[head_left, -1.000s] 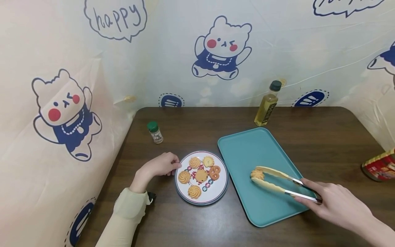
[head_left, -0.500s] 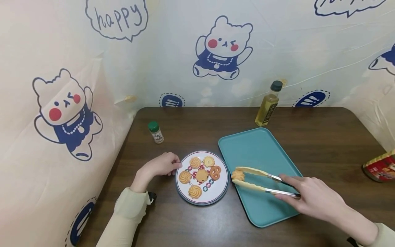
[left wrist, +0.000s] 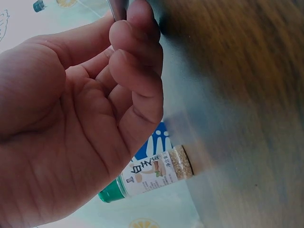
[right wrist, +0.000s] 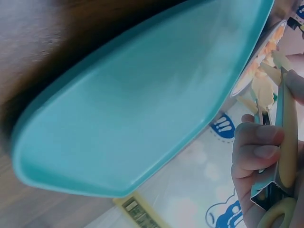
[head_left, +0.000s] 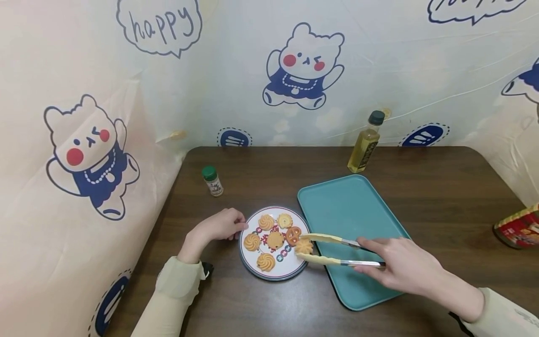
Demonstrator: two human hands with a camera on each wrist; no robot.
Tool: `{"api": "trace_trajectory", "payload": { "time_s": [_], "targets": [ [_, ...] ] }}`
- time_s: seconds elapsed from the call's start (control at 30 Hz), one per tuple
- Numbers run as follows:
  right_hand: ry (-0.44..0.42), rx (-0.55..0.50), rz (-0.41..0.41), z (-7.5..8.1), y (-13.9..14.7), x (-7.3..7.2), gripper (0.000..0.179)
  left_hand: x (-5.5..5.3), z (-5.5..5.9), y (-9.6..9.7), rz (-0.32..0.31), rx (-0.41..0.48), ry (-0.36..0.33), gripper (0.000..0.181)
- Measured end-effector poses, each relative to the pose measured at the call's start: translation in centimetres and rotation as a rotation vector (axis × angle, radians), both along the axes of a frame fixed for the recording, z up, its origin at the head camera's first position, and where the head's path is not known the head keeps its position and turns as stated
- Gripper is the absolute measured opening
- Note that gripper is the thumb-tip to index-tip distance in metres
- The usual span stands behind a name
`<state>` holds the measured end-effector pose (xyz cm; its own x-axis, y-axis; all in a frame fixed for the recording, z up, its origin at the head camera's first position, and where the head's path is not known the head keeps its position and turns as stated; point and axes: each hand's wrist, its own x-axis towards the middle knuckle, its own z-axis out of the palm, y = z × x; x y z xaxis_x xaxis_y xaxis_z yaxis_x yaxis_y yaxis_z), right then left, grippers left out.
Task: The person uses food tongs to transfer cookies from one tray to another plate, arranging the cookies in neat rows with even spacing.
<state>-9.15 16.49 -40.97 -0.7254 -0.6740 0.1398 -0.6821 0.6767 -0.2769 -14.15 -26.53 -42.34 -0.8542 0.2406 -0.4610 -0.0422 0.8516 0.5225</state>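
Observation:
My left hand [head_left: 221,224] pinches the left rim of a round white plate [head_left: 289,266] with a red and blue edge. In the left wrist view, its fingers [left wrist: 135,71] curl towards the thumb at the plate rim [left wrist: 118,8]. Several cookies lie on the plate, including swirled ones and a pretzel-shaped one [head_left: 293,235]. My right hand [head_left: 412,267] grips metal tongs [head_left: 322,238] with pale yellow tips. Between those tips is a ridged cookie [head_left: 304,246], over the plate's right edge beside the pretzel-shaped one; whether it touches the plate, I cannot tell.
A teal tray [head_left: 349,206] lies directly right of the plate, under the tongs. Behind it stands an oil bottle [head_left: 363,145]. A green-capped sesame shaker [head_left: 213,181] is beyond my left hand. A red can [head_left: 518,227] sits at the far right.
My right hand has moved left with the tongs, carrying the ridged cookie from above the tray to the plate's right edge. My left hand has stayed at the rim.

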Motion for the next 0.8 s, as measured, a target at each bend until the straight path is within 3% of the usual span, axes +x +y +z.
{"api": "trace_trajectory", "payload": {
  "time_s": [0.27,0.8],
  "targets": [
    [0.016,0.001,0.054,0.0,-1.4,-0.2,0.052,0.1,0.3,0.1,0.005,-0.001,-0.004,0.011],
    [-0.072,0.060,0.080,0.2,-2.9,-0.5,0.060,0.2,0.4,0.1,-0.004,0.007,0.001,0.012]
  ]
}}
